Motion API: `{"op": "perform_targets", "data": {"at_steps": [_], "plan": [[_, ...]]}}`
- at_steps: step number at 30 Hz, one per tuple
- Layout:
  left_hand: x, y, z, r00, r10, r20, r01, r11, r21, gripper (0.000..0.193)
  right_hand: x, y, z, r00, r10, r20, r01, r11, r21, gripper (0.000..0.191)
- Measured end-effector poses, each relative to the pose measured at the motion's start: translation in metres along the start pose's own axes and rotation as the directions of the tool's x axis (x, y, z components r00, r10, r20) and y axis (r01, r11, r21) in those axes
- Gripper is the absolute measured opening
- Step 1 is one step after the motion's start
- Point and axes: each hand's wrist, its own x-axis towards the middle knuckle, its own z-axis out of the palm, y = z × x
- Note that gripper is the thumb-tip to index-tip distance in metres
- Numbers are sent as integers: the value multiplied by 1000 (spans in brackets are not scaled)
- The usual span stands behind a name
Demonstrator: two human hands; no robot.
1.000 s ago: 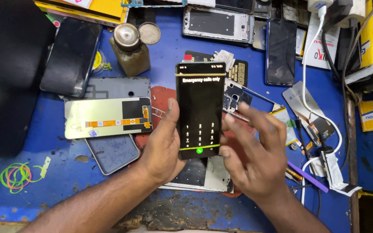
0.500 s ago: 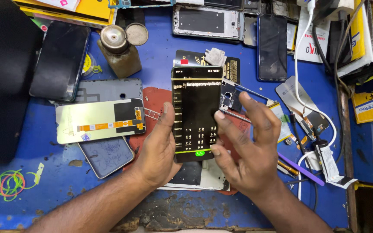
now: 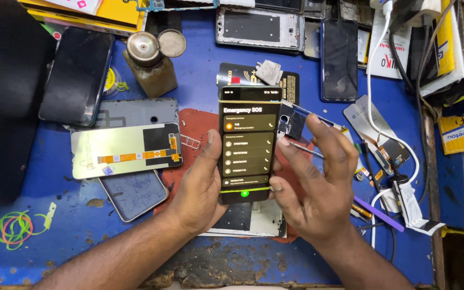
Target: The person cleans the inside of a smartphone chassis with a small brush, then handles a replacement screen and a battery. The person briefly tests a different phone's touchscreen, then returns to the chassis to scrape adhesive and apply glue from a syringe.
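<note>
Phone [image 3: 245, 145] held upright at centre of worktop [image 3: 44, 258], between left hand [image 3: 200, 185] on its left edge and right hand [image 3: 318, 188] on its right edge. Display panel [image 3: 127, 150] lies left of left hand, on a back cover [image 3: 130, 110]; a second cover [image 3: 133, 194] sits just before it. Bottle [image 3: 150, 67] behind the panel; dark phone [image 3: 79, 75] left of bottle. Rubber bands [image 3: 14, 228] at near left. Phone frame [image 3: 259, 27] at far centre, another phone [image 3: 339, 59] to its right. Cable [image 3: 374, 107] runs along right side.
</note>
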Motion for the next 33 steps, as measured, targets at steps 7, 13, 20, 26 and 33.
{"op": "perform_targets", "data": {"at_steps": [7,13,20,26,33], "plan": [[-1,2,4,976,-131,-176,121,990,-69,68,1,-1,5,993,-107,46,106,994,26,50],[-1,-7,2,992,-101,-69,110,984,139,73,3,8,-2,1000,12,-16,-12,1000,16,66],[0,-14,-3,992,-121,-46,127,976,178,75,0,9,-4,995,30,-93,-25,998,55,64],[3,-7,1,996,-82,-27,85,983,163,78,-2,5,-4,989,110,-102,-90,979,183,58],[4,-3,5,995,66,-72,-54,986,158,77,5,-10,4,978,204,52,-209,907,366,70]]}}
